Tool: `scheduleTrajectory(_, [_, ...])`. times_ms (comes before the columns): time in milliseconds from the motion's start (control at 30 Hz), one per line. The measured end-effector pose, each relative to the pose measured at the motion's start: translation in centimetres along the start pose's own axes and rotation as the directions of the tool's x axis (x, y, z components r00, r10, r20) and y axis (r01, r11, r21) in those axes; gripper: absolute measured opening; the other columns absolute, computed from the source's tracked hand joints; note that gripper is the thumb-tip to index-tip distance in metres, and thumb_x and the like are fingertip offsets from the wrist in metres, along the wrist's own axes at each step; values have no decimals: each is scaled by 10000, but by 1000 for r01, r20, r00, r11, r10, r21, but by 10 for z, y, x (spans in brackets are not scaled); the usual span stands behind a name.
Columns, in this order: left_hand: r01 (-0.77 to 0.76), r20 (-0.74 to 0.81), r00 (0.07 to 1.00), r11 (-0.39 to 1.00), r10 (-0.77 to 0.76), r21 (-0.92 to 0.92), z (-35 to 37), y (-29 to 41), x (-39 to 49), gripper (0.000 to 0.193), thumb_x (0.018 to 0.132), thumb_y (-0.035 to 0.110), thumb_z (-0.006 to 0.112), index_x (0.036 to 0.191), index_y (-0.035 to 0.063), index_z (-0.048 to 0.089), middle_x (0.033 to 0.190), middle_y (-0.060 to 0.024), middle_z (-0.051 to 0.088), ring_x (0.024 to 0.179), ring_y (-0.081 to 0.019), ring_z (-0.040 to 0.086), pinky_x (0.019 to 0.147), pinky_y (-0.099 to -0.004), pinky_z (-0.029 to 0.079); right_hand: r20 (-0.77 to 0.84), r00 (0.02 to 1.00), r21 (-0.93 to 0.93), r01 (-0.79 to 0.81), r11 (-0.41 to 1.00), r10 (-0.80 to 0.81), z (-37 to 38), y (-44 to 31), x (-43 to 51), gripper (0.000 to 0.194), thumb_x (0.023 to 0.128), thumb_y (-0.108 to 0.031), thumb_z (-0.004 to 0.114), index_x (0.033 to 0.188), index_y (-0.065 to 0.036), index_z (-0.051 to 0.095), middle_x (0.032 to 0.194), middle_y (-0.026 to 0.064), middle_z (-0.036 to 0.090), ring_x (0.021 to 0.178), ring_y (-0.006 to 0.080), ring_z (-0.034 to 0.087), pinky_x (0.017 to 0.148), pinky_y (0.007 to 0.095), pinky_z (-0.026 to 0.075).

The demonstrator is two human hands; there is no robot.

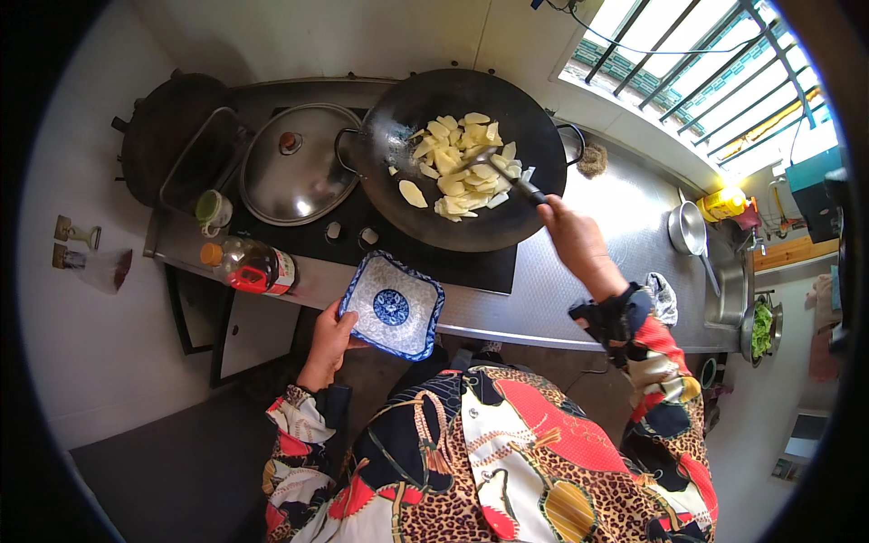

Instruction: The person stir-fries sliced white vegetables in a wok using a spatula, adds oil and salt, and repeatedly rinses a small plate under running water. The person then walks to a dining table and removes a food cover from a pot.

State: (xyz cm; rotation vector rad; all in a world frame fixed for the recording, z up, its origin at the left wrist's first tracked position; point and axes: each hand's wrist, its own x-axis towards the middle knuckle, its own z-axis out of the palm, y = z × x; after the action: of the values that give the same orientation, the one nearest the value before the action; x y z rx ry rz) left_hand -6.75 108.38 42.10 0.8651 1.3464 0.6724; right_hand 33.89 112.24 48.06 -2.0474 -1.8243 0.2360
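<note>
My left hand [330, 346] grips the left corner of a square blue-and-white patterned plate [394, 304], held face up in front of the counter edge; nothing lies on it. My right hand [577, 239] is closed around the dark handle of a metal spatula [506, 173]. The spatula's blade rests among pale sliced pieces of food [451, 159], possibly potato, in a large black wok [434, 220] with two loop handles. One slice lies apart at the wok's lower left. The wok stands over a black cooktop [468, 268].
A steel lid [299, 180] lies left of the wok, with a bottle of dark liquid [254, 268] and a green-and-white cup [214, 212] nearby. A scrubber [592, 160], a cloth [662, 298] and a small saucepan [687, 227] sit along the steel counter [543, 315] towards the sink [730, 285].
</note>
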Motion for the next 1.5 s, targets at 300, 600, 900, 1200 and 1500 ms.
scheduleTrajectory(300, [11,-6,1000,1000,-11,3,-5,4,2,337,890,124,508,1198,-15,510,999,-94,622,806,-185,653,596,-357,601,58,996,-59,-70,996,74,-52,-5,-27,231,953,-245,499,1023,-44,592,662,203,609,616,382,616,557,452,498])
scheduleTrajectory(600, [3,24,1000,999,-4,38,2,10,6,335,894,140,507,1200,3,512,984,-92,635,791,-185,661,606,-363,601,-106,934,636,-200,746,340,35,-3,19,297,941,-271,564,1039,-2,640,660,100,606,604,138,546,584,302,460])
scheduleTrajectory(900, [6,57,998,999,-8,38,-3,15,14,327,894,136,512,1191,0,515,969,-88,636,778,-177,661,606,-357,602,59,990,226,-138,964,128,3,-5,-9,271,951,-268,522,1071,-43,611,768,228,627,725,390,634,627,427,504])
scheduleTrajectory(1200, [33,86,996,998,-37,53,0,13,24,334,895,121,503,1203,-7,506,986,-79,624,789,-168,652,586,-337,596,-16,986,291,-153,944,165,4,-10,-32,242,952,-232,510,1016,-16,601,786,248,622,730,427,611,624,464,490])
scheduleTrajectory(1500, [24,81,996,998,-29,64,5,14,21,322,885,134,506,1176,-4,519,969,-87,634,777,-177,659,628,-373,601,-67,997,416,-1,910,32,21,-17,0,274,955,-271,519,1016,-23,620,711,214,625,690,345,644,623,407,501])
